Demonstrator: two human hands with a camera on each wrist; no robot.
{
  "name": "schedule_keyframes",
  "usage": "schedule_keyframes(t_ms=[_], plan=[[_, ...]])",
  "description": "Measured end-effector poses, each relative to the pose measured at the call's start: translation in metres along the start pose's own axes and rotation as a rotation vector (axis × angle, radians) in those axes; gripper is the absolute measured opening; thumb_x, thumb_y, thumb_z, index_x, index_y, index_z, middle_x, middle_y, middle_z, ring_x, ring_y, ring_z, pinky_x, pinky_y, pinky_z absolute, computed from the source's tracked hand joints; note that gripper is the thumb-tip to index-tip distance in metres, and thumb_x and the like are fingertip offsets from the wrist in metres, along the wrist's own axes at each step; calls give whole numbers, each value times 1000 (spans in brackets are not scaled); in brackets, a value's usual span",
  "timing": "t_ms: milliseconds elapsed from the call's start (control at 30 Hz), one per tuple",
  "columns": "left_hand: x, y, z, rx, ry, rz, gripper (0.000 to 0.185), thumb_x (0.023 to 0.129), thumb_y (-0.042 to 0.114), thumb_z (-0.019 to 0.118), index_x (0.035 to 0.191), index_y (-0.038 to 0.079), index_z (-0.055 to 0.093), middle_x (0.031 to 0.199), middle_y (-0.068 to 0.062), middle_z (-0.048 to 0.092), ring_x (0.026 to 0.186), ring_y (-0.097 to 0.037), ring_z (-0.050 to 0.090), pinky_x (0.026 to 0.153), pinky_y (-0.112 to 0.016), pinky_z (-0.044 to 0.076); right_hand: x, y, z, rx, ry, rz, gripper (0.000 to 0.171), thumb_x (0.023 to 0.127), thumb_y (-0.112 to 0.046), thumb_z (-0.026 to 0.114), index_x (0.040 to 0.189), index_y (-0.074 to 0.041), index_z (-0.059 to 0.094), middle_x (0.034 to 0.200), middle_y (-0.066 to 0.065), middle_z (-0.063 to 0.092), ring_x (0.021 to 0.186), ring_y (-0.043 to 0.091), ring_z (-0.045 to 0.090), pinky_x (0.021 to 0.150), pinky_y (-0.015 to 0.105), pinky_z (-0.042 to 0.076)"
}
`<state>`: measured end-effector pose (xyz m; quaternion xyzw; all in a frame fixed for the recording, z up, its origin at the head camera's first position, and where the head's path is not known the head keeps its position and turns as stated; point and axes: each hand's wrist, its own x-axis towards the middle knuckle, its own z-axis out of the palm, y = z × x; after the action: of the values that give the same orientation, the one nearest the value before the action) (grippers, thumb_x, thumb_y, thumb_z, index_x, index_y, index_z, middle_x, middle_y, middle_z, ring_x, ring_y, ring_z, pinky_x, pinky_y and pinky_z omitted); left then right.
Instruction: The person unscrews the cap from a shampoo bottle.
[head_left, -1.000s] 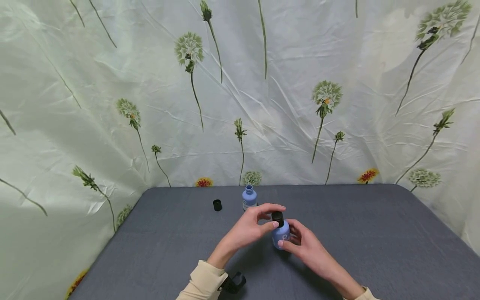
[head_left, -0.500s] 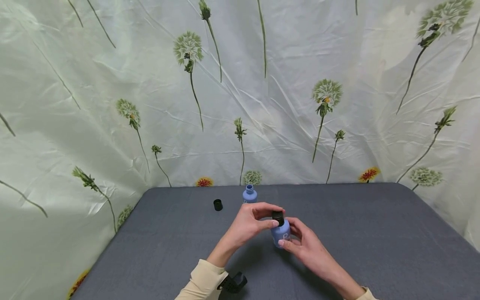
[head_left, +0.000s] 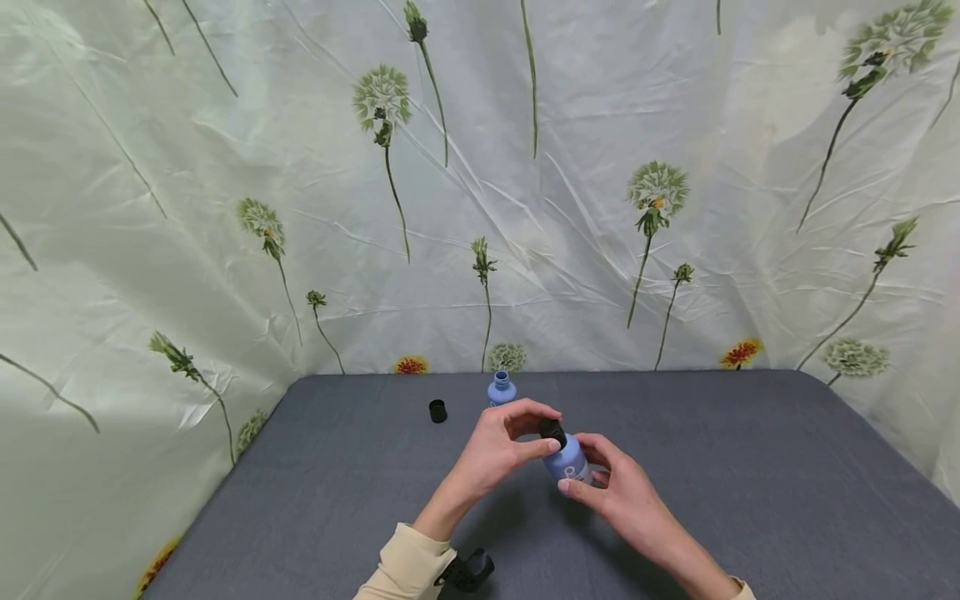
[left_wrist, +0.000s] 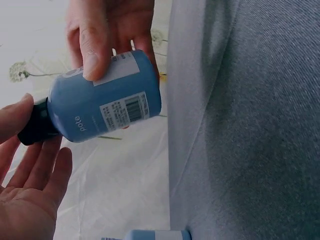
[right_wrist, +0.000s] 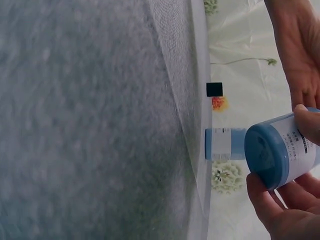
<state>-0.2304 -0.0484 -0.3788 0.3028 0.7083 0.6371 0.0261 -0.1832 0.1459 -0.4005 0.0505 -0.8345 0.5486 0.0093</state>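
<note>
My right hand (head_left: 622, 496) grips a small blue bottle (head_left: 567, 463) by its body, thumb on the near side and fingers behind. My left hand (head_left: 495, 446) pinches the black cap (head_left: 552, 430) at the bottle's top between thumb and fingers. Bottle and cap are held above the table, the top leaning left. In the left wrist view the cap (left_wrist: 40, 122) sits against the bottle's shoulder, hiding the neck, and white labels with a barcode show on the bottle (left_wrist: 82, 107). The right wrist view shows the base of the bottle (right_wrist: 265, 155).
A second blue bottle (head_left: 501, 390) stands uncapped near the table's back edge, partly behind my left hand. To its left a loose black cap (head_left: 438, 411) rests on the grey cloth (head_left: 337, 500). Behind hangs a flowered curtain (head_left: 570, 208). A black device (head_left: 467, 571) is on my left wrist.
The held bottle has tilted further, its top toward the left and its base toward the right. Both hands keep their hold on cap and bottle.
</note>
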Motion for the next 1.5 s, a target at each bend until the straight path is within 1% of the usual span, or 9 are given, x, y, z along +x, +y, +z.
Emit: schedule_keyframes(t_ms=[133,267,467,600,800,933,1233,1367,1500], plan=[[-1,0,-1,57,-5,9,26,89,12,75,115,15,71,113,-5,68,103,-15,64,96,-43,47,1,1,-1,-52,5,-2,56,80,-25,83,128,-9,58,123,6,61,114,24,58,96,50,47],[-2,1,-2,127,-20,19,24,90,12,74,113,15,73,112,2,64,105,-14,60,97,-35,47,1,2,-3,-76,11,-14,55,80,-23,84,127,-10,58,123,7,61,112,23,58,93,47,49],[-3,4,-5,170,-59,16,21,90,13,74,111,18,74,111,8,61,106,-13,58,96,-34,46,0,3,-4,-75,5,-38,53,81,-21,83,127,-11,59,122,7,60,107,21,59,89,43,51],[-4,5,-8,187,-107,29,27,88,6,74,114,13,71,115,7,60,107,-13,58,93,-33,48,0,3,-5,-72,2,-38,52,81,-19,82,127,-12,59,123,7,60,106,21,58,89,42,51],[-7,4,-14,240,-162,36,44,90,-5,66,123,24,66,123,10,60,108,-11,58,86,-31,51,1,3,-5,-84,1,-26,51,81,-16,82,127,-13,59,122,6,60,106,22,58,90,44,51],[-7,4,-16,245,-160,27,45,90,-5,65,125,24,66,122,8,62,105,-11,59,85,-31,51,0,2,-5,-88,-2,-40,51,81,-14,82,127,-14,59,122,5,60,107,21,57,92,45,50],[-8,2,-16,254,-155,2,38,91,8,71,124,26,67,118,9,64,100,-14,60,83,-31,51,-1,2,-4,-117,-10,-47,51,82,-17,82,127,-15,58,122,5,60,106,21,56,93,49,48],[-8,2,-16,250,-161,13,31,92,11,71,121,20,69,114,8,63,99,-15,58,82,-32,51,-1,1,-4,-119,-13,-51,51,82,-16,82,127,-16,58,122,4,60,106,22,56,92,48,49],[-7,1,-15,253,-135,-4,27,91,16,73,118,19,70,110,10,63,96,-15,59,80,-31,52,0,1,-5,-137,-11,-55,52,82,-17,82,128,-15,58,123,5,59,106,22,56,93,50,48]])
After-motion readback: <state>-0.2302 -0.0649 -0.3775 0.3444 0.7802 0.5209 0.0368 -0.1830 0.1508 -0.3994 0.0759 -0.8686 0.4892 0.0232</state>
